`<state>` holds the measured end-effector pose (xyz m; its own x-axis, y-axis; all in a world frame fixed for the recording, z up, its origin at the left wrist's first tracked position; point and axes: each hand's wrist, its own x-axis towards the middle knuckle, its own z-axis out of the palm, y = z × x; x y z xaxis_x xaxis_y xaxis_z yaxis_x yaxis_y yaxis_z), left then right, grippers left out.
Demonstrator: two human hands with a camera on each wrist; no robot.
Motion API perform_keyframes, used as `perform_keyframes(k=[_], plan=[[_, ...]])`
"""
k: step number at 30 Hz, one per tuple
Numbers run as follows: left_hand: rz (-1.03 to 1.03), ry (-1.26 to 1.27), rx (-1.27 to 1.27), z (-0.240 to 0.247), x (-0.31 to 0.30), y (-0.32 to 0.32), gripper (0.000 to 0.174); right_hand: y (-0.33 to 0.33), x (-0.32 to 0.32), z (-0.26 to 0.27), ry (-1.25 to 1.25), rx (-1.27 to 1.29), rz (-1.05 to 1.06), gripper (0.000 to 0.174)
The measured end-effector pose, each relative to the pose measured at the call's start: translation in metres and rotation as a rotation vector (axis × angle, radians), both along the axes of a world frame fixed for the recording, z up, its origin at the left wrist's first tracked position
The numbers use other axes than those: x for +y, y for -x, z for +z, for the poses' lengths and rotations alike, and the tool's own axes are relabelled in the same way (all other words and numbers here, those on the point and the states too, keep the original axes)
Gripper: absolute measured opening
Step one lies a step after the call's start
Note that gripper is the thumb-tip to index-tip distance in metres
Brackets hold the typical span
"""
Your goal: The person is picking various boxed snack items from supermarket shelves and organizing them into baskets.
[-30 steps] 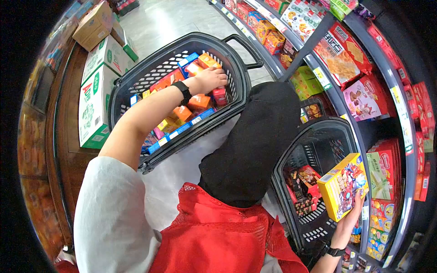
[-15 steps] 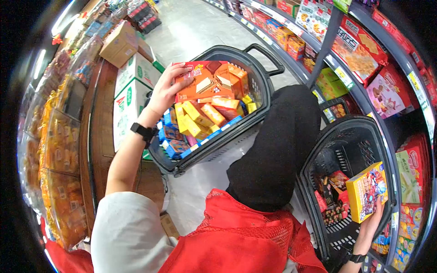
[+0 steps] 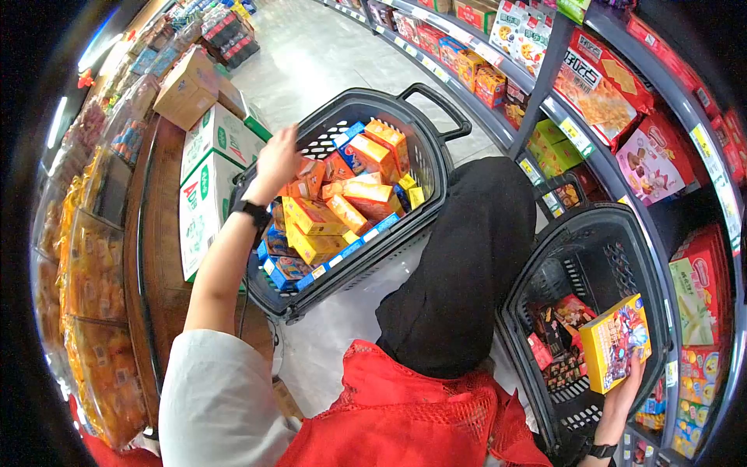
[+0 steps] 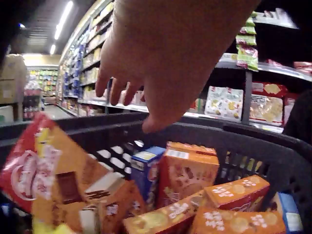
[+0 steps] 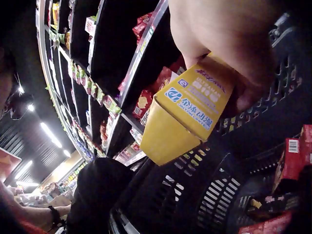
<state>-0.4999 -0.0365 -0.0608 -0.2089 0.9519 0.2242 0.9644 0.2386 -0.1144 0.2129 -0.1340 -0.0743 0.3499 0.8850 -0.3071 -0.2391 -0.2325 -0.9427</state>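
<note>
My left hand (image 3: 278, 166) hovers over the left side of the large black basket (image 3: 447, 156), its loosely bent fingers holding nothing. Below it in the left wrist view lies an orange-red wafer package (image 4: 68, 180), tilted at the basket's left. Orange biscuit boxes (image 3: 373, 159), yellow boxes (image 3: 315, 216) and blue boxes (image 3: 286, 268) fill that basket. My right hand (image 3: 626, 381) grips a yellow card box (image 3: 615, 342) with a colourful figure printed on its face. This box is over the second black basket (image 3: 537, 241), which contains several small red and dark packs (image 3: 560, 327).
Stocked snack shelves (image 3: 576, 132) run along the right. White-and-green cartons (image 3: 206, 202) and a brown carton (image 3: 187, 89) stand left of the large basket, beside a wooden display (image 3: 156, 257). My bent knee (image 3: 475, 210) is between the two baskets.
My left hand reached into the large basket, lifted the wafer package, and has since let it go at the basket's left side. The right hand keeps holding the yellow box. The head view shifted.
</note>
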Motion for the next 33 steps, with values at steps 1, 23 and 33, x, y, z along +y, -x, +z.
perform_keyframes(k=[1,23,33], plan=[[-0.144,0.009,-0.031,-0.009,0.019,-0.005,0.063,0.003,0.001,0.001,0.003,-0.009,-0.002,0.05],[0.281,-0.056,-1.933,0.02,-0.005,-0.021,0.053,0.037,0.055,0.019,0.009,-0.071,0.082,0.048],[0.151,-0.34,-2.816,0.018,-0.114,-0.081,0.051,0.056,0.065,0.001,-0.014,0.06,0.159,0.048]])
